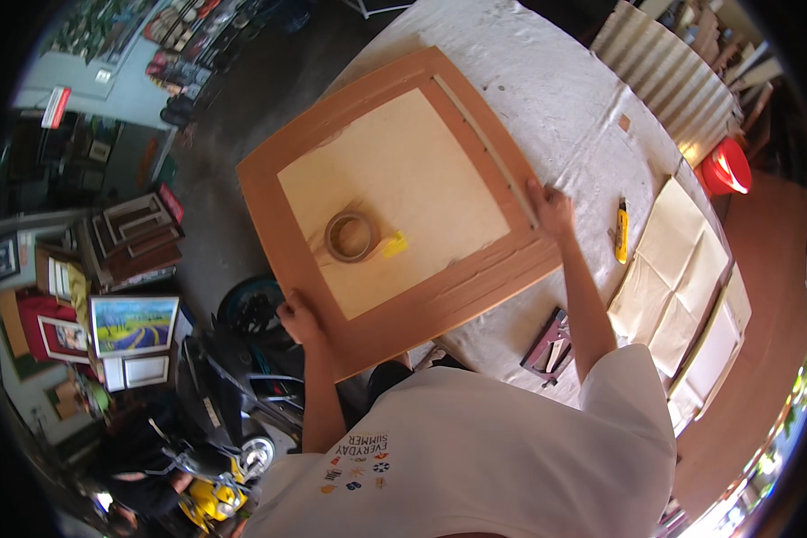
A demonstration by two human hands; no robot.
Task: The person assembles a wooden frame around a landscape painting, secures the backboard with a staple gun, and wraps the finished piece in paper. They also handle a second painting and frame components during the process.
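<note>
A large square board, pale in its middle with a wide brown border like paper tape, is held by its edges in both my hands. My left hand grips its lower left edge, fingers partly hidden. At the right edge my right hand is closed on it, beside the end of a thin pale strip lying along the border. A roll of brown tape lies flat on the pale middle. Touching or close to the roll is a small yellow piece, too blurred to name.
Under the board's far side spreads a cloth-covered table. Right of me lie a yellow utility knife, a dark red staple-gun-like tool and folded brown paper. A red bucket stands beyond. Motorbikes and framed pictures are at left.
</note>
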